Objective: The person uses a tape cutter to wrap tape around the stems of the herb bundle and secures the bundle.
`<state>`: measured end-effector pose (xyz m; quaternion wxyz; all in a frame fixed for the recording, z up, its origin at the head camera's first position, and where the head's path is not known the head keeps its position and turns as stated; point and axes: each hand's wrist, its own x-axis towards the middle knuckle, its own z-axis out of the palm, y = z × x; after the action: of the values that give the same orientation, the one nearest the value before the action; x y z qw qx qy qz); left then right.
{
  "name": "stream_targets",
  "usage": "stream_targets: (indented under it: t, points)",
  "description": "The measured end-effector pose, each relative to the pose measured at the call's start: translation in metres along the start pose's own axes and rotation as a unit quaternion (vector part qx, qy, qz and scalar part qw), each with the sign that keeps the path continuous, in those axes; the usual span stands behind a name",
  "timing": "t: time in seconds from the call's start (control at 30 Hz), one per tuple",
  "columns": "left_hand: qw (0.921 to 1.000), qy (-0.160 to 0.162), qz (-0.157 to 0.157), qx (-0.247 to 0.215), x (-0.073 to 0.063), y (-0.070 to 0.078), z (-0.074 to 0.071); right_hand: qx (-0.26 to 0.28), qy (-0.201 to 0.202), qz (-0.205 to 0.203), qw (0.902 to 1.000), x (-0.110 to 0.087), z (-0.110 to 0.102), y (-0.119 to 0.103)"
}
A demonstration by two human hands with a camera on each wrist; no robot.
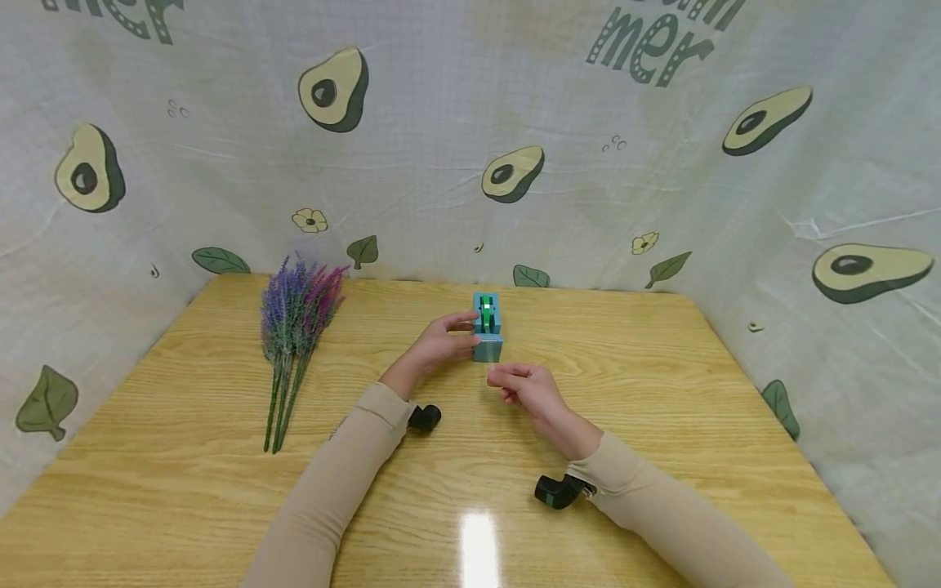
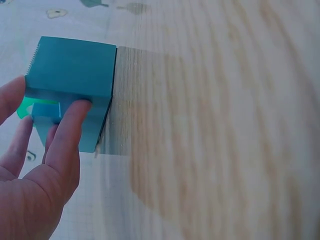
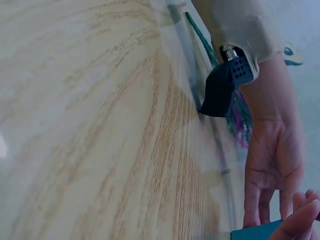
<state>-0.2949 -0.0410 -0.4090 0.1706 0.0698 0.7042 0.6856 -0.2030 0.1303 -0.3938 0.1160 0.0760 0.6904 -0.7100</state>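
Note:
A blue tape dispenser (image 1: 488, 349) with a green roll (image 1: 486, 314) stands on the table. My left hand (image 1: 444, 339) holds it from its left side. In the left wrist view the thumb (image 2: 72, 125) lies against the side of the dispenser (image 2: 75, 67), while another finger reaches over its top close to the toothed edge. Just in front of the dispenser, my right hand (image 1: 532, 390) pinches the end of a clear strip of tape (image 1: 491, 357) between thumb and fingertips. The strip runs back up to the dispenser's front. In the right wrist view those fingertips (image 3: 300, 220) overlap the dispenser's corner.
Purple and pink lavender stems (image 1: 294, 327) lie on the left side of the wooden table (image 1: 625, 367). Behind the table hangs a pale cloth (image 1: 426, 188) printed with avocados. Black wrist cameras (image 1: 560, 492) stick out under both sleeves.

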Motion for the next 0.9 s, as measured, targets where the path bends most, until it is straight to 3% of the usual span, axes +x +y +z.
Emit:
stream_targets:
  t: [0.9]
  points:
    - [1.0,0.006,-0.001,-0.006,0.0,0.001,0.002,0.011,-0.006,0.002,0.9999,-0.014,-0.002,0.005]
